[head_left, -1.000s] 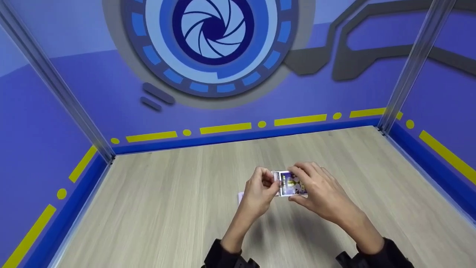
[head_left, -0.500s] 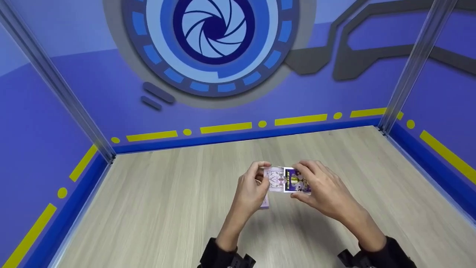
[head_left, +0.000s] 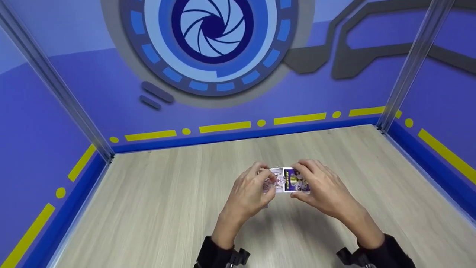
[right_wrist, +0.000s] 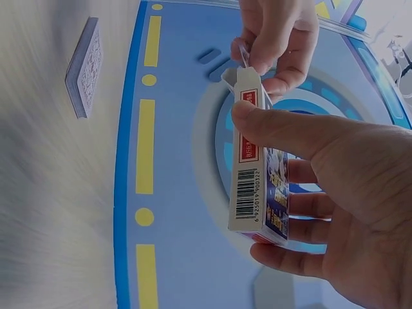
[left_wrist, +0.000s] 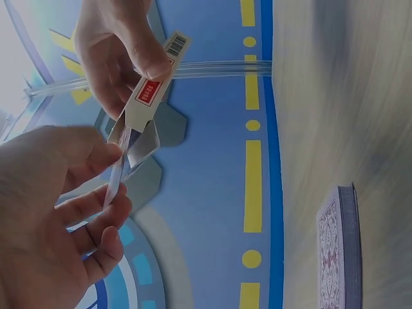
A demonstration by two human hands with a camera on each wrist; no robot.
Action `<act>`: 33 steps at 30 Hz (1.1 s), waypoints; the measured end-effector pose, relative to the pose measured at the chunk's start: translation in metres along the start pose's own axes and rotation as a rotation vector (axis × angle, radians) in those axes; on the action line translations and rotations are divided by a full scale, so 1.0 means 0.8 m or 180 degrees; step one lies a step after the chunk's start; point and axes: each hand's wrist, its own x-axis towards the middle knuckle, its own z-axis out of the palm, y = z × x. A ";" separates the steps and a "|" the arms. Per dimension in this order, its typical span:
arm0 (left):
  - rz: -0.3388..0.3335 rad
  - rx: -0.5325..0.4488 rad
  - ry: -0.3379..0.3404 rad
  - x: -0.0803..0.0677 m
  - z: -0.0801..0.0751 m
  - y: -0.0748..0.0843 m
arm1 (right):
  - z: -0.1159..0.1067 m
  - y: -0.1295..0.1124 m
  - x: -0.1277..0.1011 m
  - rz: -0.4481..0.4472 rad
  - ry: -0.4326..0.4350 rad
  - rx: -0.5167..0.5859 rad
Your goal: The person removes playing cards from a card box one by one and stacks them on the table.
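Both hands meet above the middle of the wooden surface (head_left: 156,208). Right hand (head_left: 323,191) grips a card box (head_left: 295,180), thumb along one narrow side with the barcode and red label, fingers curled round the opposite side; box held off the surface, open end toward the left hand. Left hand (head_left: 247,193) pinches a card (head_left: 273,180) at the box mouth, thumb and fingertips on it. From the wrist views the card sits partly in the opening beside the raised flap (right_wrist: 248,80); how far in, cannot tell. Box face is purple and blue with yellow print, card back pale with a pink pattern.

Deck of cards (left_wrist: 338,248) lies flat on the surface, stacked squarely, apart from both hands; in the head view it is hidden behind the left hand. Also seen in the right wrist view (right_wrist: 84,64), near the blue wall base. Black sleeves (head_left: 215,255) on both forearms. Blue walls with yellow dashes and dots around the surface; round shutter graphic (head_left: 212,33) on the back wall.
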 end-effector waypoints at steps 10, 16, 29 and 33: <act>0.0038 0.0504 -0.0225 -0.002 0.005 0.002 | 0.002 0.001 0.001 0.0031 -0.0055 -0.0016; 0.0148 0.0430 -0.0197 -0.001 0.005 0.002 | 0.001 0.001 0.001 0.0079 -0.0075 0.0024; 0.0047 0.0367 -0.0251 -0.003 -0.015 -0.013 | -0.008 0.013 0.001 0.0107 -0.0021 0.0074; -0.0034 0.0293 -0.0257 -0.004 -0.025 -0.021 | -0.013 0.019 -0.001 0.0212 -0.0012 0.0095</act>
